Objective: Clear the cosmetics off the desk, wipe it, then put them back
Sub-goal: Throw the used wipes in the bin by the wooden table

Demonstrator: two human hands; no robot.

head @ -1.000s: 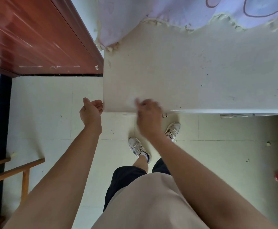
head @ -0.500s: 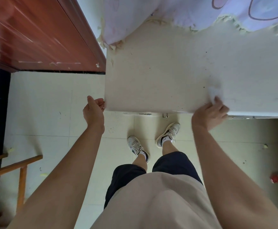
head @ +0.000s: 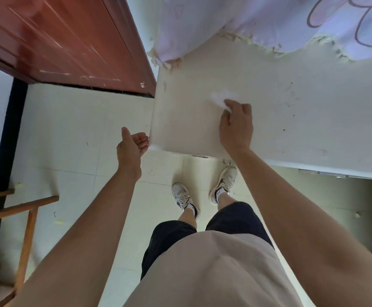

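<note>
Head view: right hand grips a tissue on the desk; left hand spread beside its corner.

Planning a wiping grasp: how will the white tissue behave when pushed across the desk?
Likely floppy: the white tissue bunches unevenly beyond the right hand. Probably very light, so it should slide on the smooth desk only while pressed.

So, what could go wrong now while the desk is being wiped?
1. The crumpled white wipe under the right hand may push dirt past the cupped left hand at the edge of the pale desk, onto the tiled floor.
2. The dark specks further right could be missed.
</note>
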